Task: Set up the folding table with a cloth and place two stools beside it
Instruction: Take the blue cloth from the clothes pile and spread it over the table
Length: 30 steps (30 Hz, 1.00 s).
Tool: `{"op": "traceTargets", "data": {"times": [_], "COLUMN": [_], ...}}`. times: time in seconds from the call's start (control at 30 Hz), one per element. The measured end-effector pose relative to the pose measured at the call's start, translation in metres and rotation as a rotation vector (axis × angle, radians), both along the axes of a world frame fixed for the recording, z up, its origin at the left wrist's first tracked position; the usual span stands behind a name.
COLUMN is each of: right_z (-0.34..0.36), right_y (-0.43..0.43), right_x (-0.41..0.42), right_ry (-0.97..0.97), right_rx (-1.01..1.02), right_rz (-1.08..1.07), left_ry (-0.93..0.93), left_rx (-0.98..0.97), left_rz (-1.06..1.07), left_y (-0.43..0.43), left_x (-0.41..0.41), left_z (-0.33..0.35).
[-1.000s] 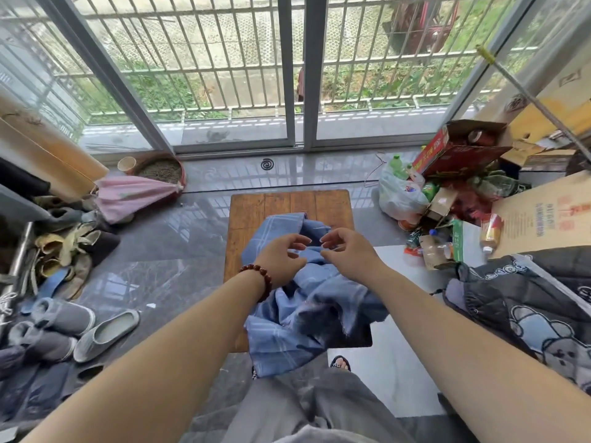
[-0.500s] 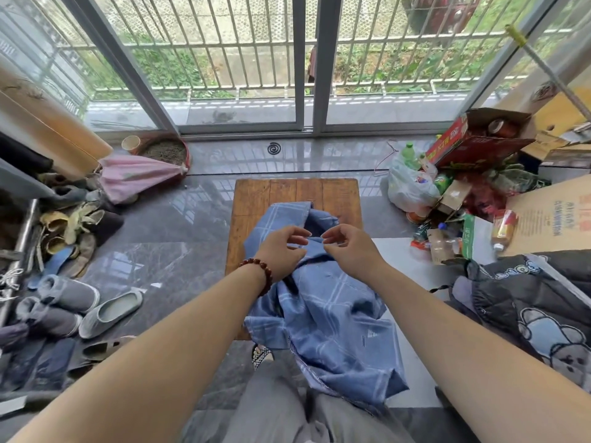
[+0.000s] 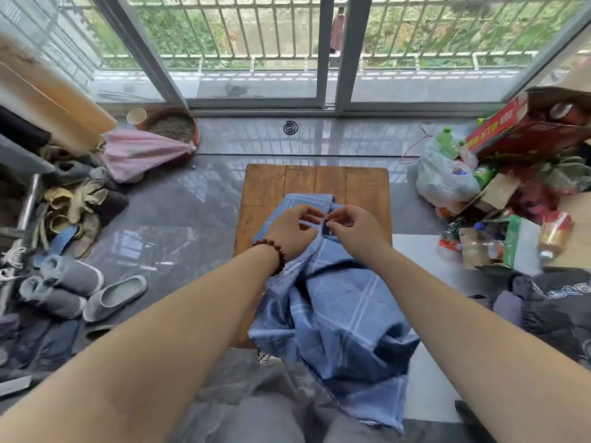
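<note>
Cloth (image 3: 339,314) on table (image 3: 271,193), pinched by left hand (image 3: 289,231), right hand (image 3: 355,230), slippers (image 3: 115,295), bag (image 3: 444,177) nearby

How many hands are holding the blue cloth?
2: left hand and right hand, side by side above the wooden table, each pinching the top edge of the blue cloth.

Wooden plank tabletop (image 3: 271,193), far half bare. Blue checked cloth (image 3: 335,302) bunched on the near half, spilling over the near edge. Grey glossy floor (image 3: 179,219): slippers (image 3: 112,297) at left, white bag (image 3: 444,180) at right, coil (image 3: 290,127) beyond the tabletop.
</note>
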State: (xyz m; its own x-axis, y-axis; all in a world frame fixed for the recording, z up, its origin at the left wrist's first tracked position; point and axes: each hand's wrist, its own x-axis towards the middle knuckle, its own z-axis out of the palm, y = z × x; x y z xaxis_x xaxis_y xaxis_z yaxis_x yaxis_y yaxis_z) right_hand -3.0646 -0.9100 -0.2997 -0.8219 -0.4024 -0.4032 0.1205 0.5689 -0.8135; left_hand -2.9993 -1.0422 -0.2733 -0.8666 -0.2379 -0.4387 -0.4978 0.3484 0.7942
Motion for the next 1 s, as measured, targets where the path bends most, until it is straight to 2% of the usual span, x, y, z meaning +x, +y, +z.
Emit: {"op": "traceTargets", "data": {"times": [0.23,0.3,0.43,0.53,0.73,0.8,0.9,1.0], "right_z": [-0.092,-0.123,-0.173,-0.197,-0.218,-0.221,-0.220,-0.216], "right_y": [-0.024,-0.026,-0.022,-0.013,0.000,0.003,0.005,0.003], "right_x": [-0.037,-0.038,-0.031,-0.029,-0.024,-0.020,-0.013,-0.006], "right_ry": [-0.013,-0.045,-0.047,-0.023,-0.096,-0.072,-0.056,-0.116], "right_rx": [0.073,0.116,0.231,0.256,0.291,0.321,0.552,0.703], "right_rz": [-0.013,-0.001,-0.025,-0.084,0.067,0.135,0.329,0.362], "left_ry": [-0.047,-0.085,-0.284,-0.357,-0.508,-0.478,-0.384,-0.348], "left_rx": [-0.075,-0.144,-0.377,-0.487,-0.480,-0.464,-0.519,-0.574], "left_rz": [0.015,-0.063,-0.322,-0.341,-0.350,-0.373,-0.410,-0.332], "left_y": [-0.017,-0.014,-0.005,0.001,0.006,0.005,-0.002,-0.008], "left_x": [-0.032,-0.037,-0.043,-0.047,-0.050,-0.048,-0.043,-0.039], "left_z": [-0.089,-0.120,-0.176,-0.203,-0.221,-0.222,-0.222,-0.223]}}
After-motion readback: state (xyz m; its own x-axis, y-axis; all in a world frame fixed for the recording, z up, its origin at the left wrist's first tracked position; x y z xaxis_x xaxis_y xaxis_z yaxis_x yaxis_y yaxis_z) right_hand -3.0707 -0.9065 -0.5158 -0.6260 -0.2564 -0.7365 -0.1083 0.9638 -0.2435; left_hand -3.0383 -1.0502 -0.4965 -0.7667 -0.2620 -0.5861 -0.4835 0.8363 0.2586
